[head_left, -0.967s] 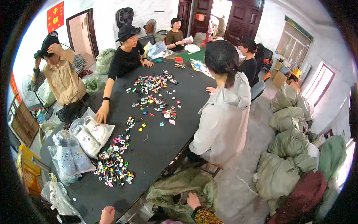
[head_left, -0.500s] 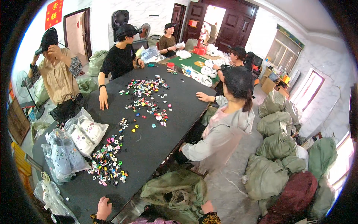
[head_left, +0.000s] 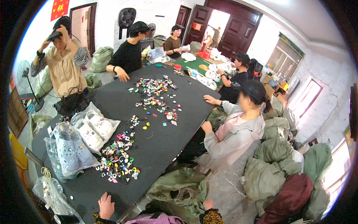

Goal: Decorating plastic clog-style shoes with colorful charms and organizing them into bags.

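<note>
My left hand (head_left: 106, 206) rests on the near end of the black table (head_left: 160, 140), fingers stretched out and nothing in them. Beyond it lies a heap of small colourful shoe charms (head_left: 118, 158). To the left of the charms are bagged clogs: a blue pair (head_left: 71, 151) and a white pair (head_left: 96, 128). My right hand (head_left: 208, 204) is low, beside a green woven sack (head_left: 179, 186) on the floor. Its fingers are mostly hidden, so I cannot tell what they do.
More charms (head_left: 156, 86) spread over the far half of the table. Clear plastic bags (head_left: 54, 194) lie at its near left corner. A person in a grey jacket (head_left: 238, 130) stands at the right edge; others surround both tables. Stuffed sacks (head_left: 274, 149) pile up at the right.
The view has shifted slightly. The grey-jacketed person has turned toward me and raised one hand to the table edge. The black-shirted person's hand has drawn back. My left hand's fingers have straightened.
</note>
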`<state>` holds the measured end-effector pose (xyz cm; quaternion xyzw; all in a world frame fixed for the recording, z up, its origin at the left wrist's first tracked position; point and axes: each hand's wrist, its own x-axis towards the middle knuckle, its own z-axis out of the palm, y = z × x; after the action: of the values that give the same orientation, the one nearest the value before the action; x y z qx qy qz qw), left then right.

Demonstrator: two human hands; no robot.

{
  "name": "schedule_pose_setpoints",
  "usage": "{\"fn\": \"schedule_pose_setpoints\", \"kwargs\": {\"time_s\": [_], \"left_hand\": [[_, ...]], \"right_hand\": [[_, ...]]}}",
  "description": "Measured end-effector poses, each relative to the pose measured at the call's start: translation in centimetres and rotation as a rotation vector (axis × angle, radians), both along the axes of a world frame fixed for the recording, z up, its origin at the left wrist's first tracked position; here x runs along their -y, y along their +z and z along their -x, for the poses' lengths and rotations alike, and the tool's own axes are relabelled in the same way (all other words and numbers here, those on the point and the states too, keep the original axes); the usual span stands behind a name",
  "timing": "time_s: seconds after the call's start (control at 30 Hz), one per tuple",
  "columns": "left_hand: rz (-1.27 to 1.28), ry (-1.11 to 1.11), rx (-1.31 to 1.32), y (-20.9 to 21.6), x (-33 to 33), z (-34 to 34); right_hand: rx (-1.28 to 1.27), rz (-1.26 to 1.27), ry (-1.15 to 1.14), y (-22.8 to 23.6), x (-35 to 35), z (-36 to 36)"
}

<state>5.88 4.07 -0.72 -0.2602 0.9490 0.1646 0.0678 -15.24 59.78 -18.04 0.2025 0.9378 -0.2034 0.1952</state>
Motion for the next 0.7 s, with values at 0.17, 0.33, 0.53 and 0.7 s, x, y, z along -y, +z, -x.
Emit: {"fn": "schedule_pose_setpoints", "kwargs": {"time_s": [0.17, 0.33, 0.53, 0.7], "left_hand": [[0.056, -0.128, -0.027, -0.1, 0.3, -1.2], [0.019, -0.141, -0.020, 0.0, 0.6, -1.4], [0.014, -0.174, -0.050, 0.2, 1.0, -1.8], [-0.008, -0.161, -0.040, 0.6, 0.8, -1.3]], "right_hand": [[-0.222, -0.267, 0.468, -0.3, 0.9, -0.7], [-0.165, -0.453, 0.657, -0.7, -0.3, 0.2], [0.062, -0.564, 0.735, 1.9, 2.3, 2.0], [-0.119, -0.361, 0.227, 2.5, 1.9, 2.1]]}}
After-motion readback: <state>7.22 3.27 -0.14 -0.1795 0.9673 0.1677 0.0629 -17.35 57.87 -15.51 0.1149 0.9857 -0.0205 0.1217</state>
